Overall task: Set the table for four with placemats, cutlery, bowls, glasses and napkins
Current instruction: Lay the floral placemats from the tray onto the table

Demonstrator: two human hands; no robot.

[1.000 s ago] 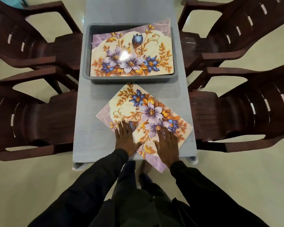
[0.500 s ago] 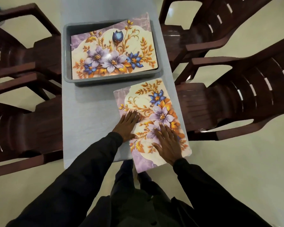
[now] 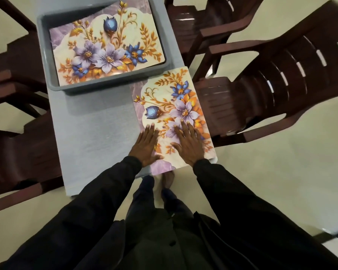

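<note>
Plainly, both hands lie flat on the placemat [image 3: 170, 102]. The left hand [image 3: 145, 146] straddles its left edge, fingers straight and close together, while the right hand [image 3: 188, 145] sits squarely on the print, fingers lightly fanned. The mat's long axis runs straight ahead of the fingertips toward the grey bin [image 3: 45, 55], ending just beside it (a second mat [image 3: 105, 45] lies inside). It looks thin, glossy and rectangular; the table [image 3: 98, 133] beneath is matte and finely textured. Any squaring nudge probably falls to the right hand.
</note>
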